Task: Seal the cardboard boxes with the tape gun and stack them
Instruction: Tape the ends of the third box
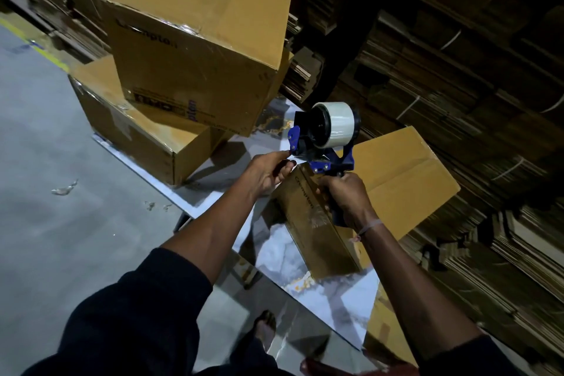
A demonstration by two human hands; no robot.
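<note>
A tape gun (325,137) with a blue frame, black hub and a glossy roll of clear tape (335,123) is held upright above a marble-patterned table (308,296). Its handle is gripped by the right hand (346,197), fingers curled fully round it; the handle points down into that fist and the roll sits at the top, the blue front plate facing the left hand. The left hand (270,172) is seen just beside the gun's front, thumb and forefinger pinched together at the tape's outlet; whether a tape end lies between them cannot be told.

Directly beneath both hands an oblong box (396,180) of smooth tan corrugated cardboard is found, its flaps closed and its long axis running away to the right of the right hand. Its contents are not visible.

Beyond the left hand two closed boxes are stacked: an upper box (201,36), turned askew and shiny with tape along an edge, rests on a lower box (131,131). Behind the right hand, bundles of flat cardboard sheets (457,85) are stacked in dark ribbed layers.
</note>
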